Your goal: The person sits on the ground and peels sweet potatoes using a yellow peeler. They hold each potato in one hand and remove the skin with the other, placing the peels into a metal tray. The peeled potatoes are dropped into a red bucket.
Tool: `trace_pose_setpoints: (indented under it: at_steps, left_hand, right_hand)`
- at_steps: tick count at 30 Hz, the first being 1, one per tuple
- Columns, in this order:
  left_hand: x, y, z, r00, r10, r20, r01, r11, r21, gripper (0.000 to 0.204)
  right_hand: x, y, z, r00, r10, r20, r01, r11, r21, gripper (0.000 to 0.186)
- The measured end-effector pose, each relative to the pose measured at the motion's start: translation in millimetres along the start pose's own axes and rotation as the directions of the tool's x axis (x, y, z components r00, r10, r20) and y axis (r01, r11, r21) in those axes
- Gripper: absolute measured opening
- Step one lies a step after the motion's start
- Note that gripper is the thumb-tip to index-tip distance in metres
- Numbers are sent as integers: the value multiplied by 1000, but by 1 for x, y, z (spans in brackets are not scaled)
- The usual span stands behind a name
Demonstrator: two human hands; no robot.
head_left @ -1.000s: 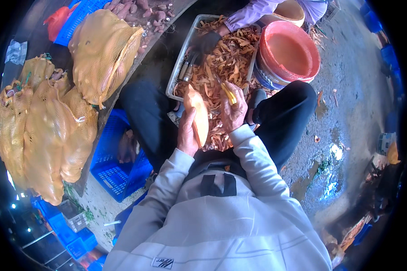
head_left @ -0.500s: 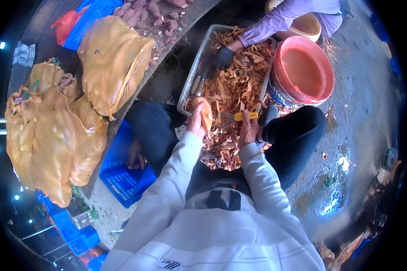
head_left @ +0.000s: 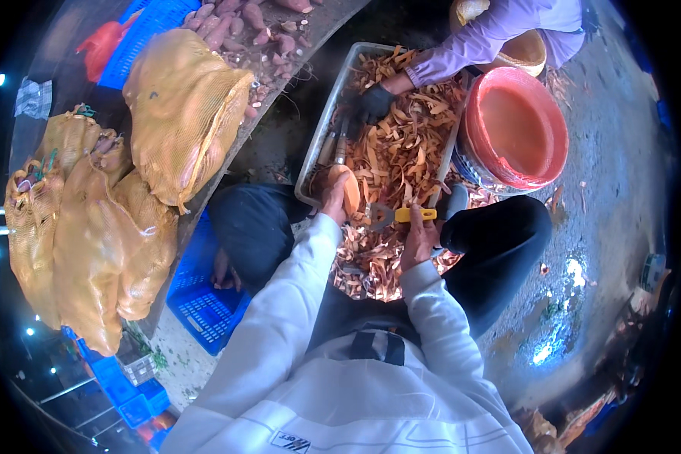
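My left hand is closed around a peeled orange sweet potato, over the near left corner of a tray heaped with peelings. In my right hand is a peeler with a yellow handle; its metal head points left, a short gap away from the sweet potato. Across the tray, a co-worker's black-gloved hand reaches in, near a tool with a metal shaft whose kind I cannot make out. More peelings lie between my legs.
A red bucket of cloudy liquid stands right of the tray. On the left, mesh sacks and unpeeled sweet potatoes rest on a raised surface. A blue crate sits beside my left leg. The floor at right is wet.
The peeler has turned, and its metal head now shows clearly, pointing left. The sweet potato stays in my left hand. The co-worker's gloved hand has shifted slightly; the whole view has moved a little.
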State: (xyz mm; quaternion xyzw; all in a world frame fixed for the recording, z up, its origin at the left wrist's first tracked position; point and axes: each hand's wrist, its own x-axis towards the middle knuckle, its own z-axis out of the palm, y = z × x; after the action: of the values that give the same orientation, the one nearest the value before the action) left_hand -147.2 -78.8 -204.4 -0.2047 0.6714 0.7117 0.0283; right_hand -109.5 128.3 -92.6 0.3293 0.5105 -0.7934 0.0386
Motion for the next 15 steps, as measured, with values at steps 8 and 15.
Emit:
trace_pose_setpoints:
  at_steps: [8, 15]
  left_hand:
    - [23, 26, 1, 956, -283, -75, 242, 909, -341, 51]
    - [45, 61, 17, 982, -188, -33, 174, 953, -247, 52]
  right_hand:
    - [1, 6, -14, 1000, -1, 3, 1, 999, -34, 32]
    - [-4, 2, -24, 999, 30, 13, -30, 999, -16, 31]
